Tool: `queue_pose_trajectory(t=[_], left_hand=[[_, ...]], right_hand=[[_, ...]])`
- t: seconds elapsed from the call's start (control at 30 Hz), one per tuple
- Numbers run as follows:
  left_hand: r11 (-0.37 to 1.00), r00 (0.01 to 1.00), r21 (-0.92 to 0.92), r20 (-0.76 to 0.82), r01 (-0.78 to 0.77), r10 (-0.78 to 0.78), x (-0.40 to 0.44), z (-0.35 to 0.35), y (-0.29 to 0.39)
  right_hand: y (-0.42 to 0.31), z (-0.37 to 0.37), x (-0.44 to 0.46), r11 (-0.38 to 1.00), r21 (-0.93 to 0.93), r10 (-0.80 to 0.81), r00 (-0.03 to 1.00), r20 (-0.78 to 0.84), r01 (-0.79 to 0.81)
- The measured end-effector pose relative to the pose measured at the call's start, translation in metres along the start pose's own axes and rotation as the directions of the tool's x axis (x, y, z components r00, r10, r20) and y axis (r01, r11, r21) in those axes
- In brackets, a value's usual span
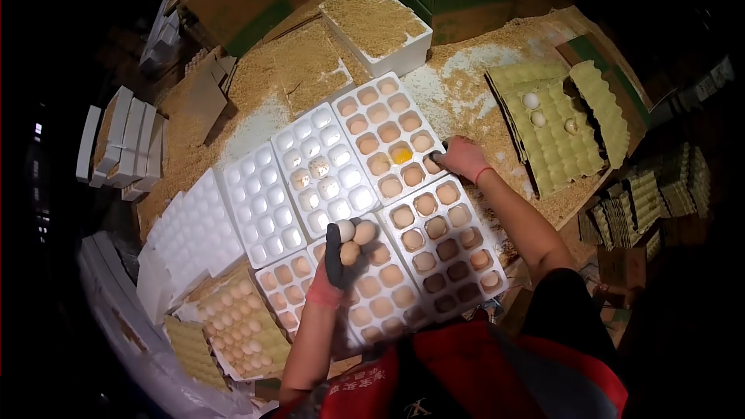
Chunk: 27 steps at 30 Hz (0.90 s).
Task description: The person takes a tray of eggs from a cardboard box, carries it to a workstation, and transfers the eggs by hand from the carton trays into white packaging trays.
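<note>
L hand (335, 265) has its grip cupped round 3 held eggs (362, 234), above a near foam tray (396, 259). R hand (463, 157) is at the edge of the far foam tray (414, 107), by an edge egg (431, 165); can't tell if that grip is pinching it or just touching. Main risk IMO: the held eggs knock together or roll out if L grip slackens, b/c they sit bunched & shells are prob. brittle. A yellow patch (400, 155) in the far tray (looks like yolk, so prob. 1 broken) could smear nearby eggs if R hand brushes it.
</note>
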<state>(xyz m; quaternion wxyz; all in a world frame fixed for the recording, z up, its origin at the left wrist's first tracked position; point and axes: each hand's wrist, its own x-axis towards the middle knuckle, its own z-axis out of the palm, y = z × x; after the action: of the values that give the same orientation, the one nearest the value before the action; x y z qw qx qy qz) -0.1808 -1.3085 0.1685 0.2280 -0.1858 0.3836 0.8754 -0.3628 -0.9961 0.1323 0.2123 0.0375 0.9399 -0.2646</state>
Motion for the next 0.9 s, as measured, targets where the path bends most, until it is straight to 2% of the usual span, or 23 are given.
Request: queue_pose_trajectory(t=[0.07, 0.13, 0.17, 0.2, 0.23, 0.3, 0.33, 0.4, 0.43, 0.47, 0.5, 0.53, 0.57, 0.63, 0.67, 0.7, 0.77, 0.8, 0.83, 0.87, 0.9], left_hand=[[0.999, 0.998, 0.042, 0.049, -0.033, 0.031, 0.0, -0.013, 0.002], [0.997, 0.99, 0.059, 0.133, -0.045, 0.037, -0.004, -0.026, 0.002], [0.986, 0.992, 0.142, 0.103, -0.091, 0.077, -0.005, -0.029, 0.001], [0.965, 0.99, 0.226, 0.076, -0.134, 0.12, -0.008, -0.033, -0.001], [0.925, 0.985, 0.339, 0.069, -0.172, 0.158, -0.013, -0.035, -0.003], [0.588, 0.926, 0.721, 0.218, -0.366, 0.309, -0.022, -0.044, 0.002], [0.469, 0.902, 0.783, 0.264, -0.407, 0.342, -0.024, -0.049, 0.003], [0.807, 0.974, 0.55, 0.067, -0.217, 0.216, -0.022, -0.053, -0.003], [0.916, 0.988, 0.38, -0.032, -0.125, 0.148, -0.02, -0.055, -0.006], [0.852, 0.988, 0.505, 0.009, -0.139, 0.156, -0.024, -0.047, 0.002], [0.848, 0.993, 0.519, 0.023, -0.111, 0.115, -0.02, -0.05, 0.003], [0.841, 0.997, 0.534, 0.037, -0.083, 0.075, -0.016, -0.053, 0.004], [0.865, 0.998, 0.5, -0.016, -0.041, 0.056, -0.017, -0.035, 0.01], [0.885, 0.999, 0.464, 0.008, -0.039, 0.04, -0.006, -0.003, 0.019], [0.8, 0.989, 0.581, 0.065, -0.148, 0.135, 0.004, 0.012, 0.019], [0.825, 0.989, 0.548, 0.117, -0.136, 0.086, 0.019, 0.026, 0.023], [0.9, 0.991, 0.428, 0.131, -0.086, 0.032, 0.039, 0.073, 0.03], [0.886, 0.967, 0.432, 0.245, -0.168, 0.064, 0.054, 0.089, 0.028], [0.923, 0.945, 0.359, 0.326, -0.137, 0.013, 0.087, 0.076, 0.02], [0.952, 0.914, 0.291, 0.405, -0.089, -0.038, 0.12, 0.064, 0.011], [0.984, 0.871, 0.147, 0.465, 0.1, -0.158, 0.142, 0.069, 0.009]], right_hand=[[0.007, -0.006, 0.026, 0.995, 0.074, 0.052, 0.975, 0.214, -0.069], [0.002, -0.006, 0.021, 0.999, -0.045, -0.004, 0.995, 0.101, 0.009], [-0.003, -0.011, 0.021, 0.993, -0.108, -0.041, 0.998, 0.037, 0.044], [0.006, -0.006, 0.032, 0.981, -0.135, -0.151, 0.984, -0.093, 0.138], [0.0, -0.018, 0.033, 0.981, -0.127, -0.152, 0.987, -0.046, 0.145], [-0.022, -0.062, 0.025, 0.982, -0.111, -0.145, 0.988, 0.061, 0.151], [-0.031, -0.082, 0.016, 0.99, -0.043, -0.13, 0.981, 0.147, 0.137], [-0.014, -0.099, 0.012, 0.982, 0.071, -0.181, 0.974, 0.136, 0.172], [-0.008, -0.111, 0.004, 0.977, 0.128, -0.188, 0.97, 0.154, 0.169], [0.002, -0.117, -0.007, 0.98, 0.131, -0.173, 0.969, 0.174, 0.151], [0.014, -0.12, -0.023, 0.982, 0.133, -0.156, 0.969, 0.191, 0.132], [0.031, -0.115, -0.038, 0.969, 0.228, -0.135, 0.979, 0.154, 0.098], [0.041, -0.115, -0.06, 0.943, 0.332, -0.088, 0.98, 0.181, 0.023], [0.071, -0.101, -0.091, 0.865, 0.502, -0.101, 0.983, 0.151, 0.012], [0.077, -0.095, -0.108, 0.835, 0.549, -0.04, 0.989, 0.14, -0.044], [0.081, -0.089, -0.121, 0.798, 0.596, 0.017, 0.991, 0.133, -0.094], [0.094, -0.074, -0.135, 0.761, 0.648, 0.028, 1.0, 0.008, -0.027], [0.101, -0.067, -0.136, 0.74, 0.672, 0.036, 0.997, -0.062, 0.016], [0.109, -0.061, -0.135, 0.702, 0.71, 0.031, 0.994, -0.109, 0.056], [0.12, -0.053, -0.132, 0.663, 0.742, 0.03, 0.987, -0.157, 0.098], [0.13, -0.047, -0.129, 0.625, 0.769, 0.031, 0.979, -0.201, 0.138]])
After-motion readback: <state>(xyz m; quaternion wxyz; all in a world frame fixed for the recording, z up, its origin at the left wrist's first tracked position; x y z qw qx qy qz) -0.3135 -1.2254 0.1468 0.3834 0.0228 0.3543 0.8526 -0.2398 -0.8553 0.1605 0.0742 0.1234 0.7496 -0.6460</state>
